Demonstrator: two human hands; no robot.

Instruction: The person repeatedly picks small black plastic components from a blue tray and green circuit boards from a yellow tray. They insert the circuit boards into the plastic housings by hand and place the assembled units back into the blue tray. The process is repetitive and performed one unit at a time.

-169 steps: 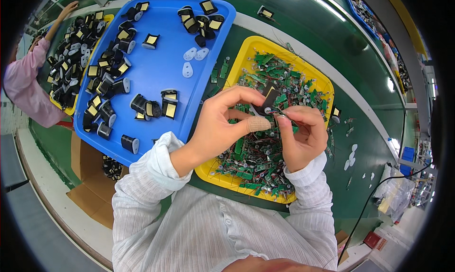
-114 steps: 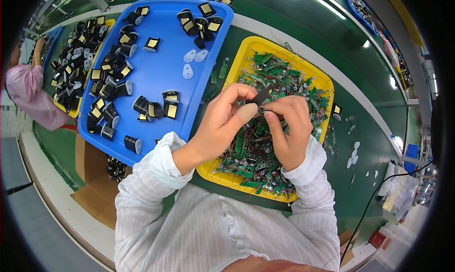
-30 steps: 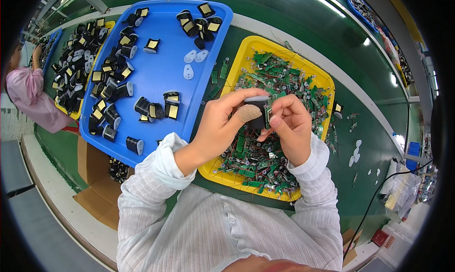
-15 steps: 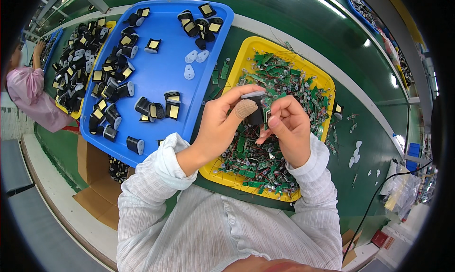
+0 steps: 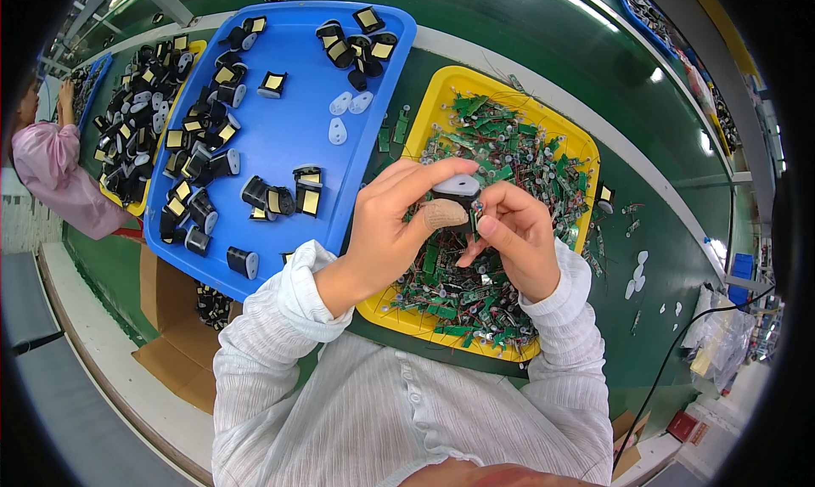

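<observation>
While your left hand (image 5: 386, 228) is closed on a grey-capped black housing (image 5: 457, 186) above the yellow tray (image 5: 434, 105) and your right hand (image 5: 522, 242) pinches a narrow board (image 5: 476, 216) beside it, this piece looks unfinished, with many green boards (image 5: 471, 106) left below and capped housings (image 5: 242, 262) on the blue tray (image 5: 297, 130).

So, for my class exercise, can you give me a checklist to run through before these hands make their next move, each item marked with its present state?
1. Left hand holding the grey-capped case: ok, gripped between thumb and fingers.
2. Right hand holding the small circuit board: ok, at its fingertips, close to the case.
3. Board seated inside the case: cannot tell, the fingers hide it.
4. Left thumb covered: ok, it wears a tan bandage.
5. Every part inside a tray: not ok, loose boards lie on the green table.
</observation>
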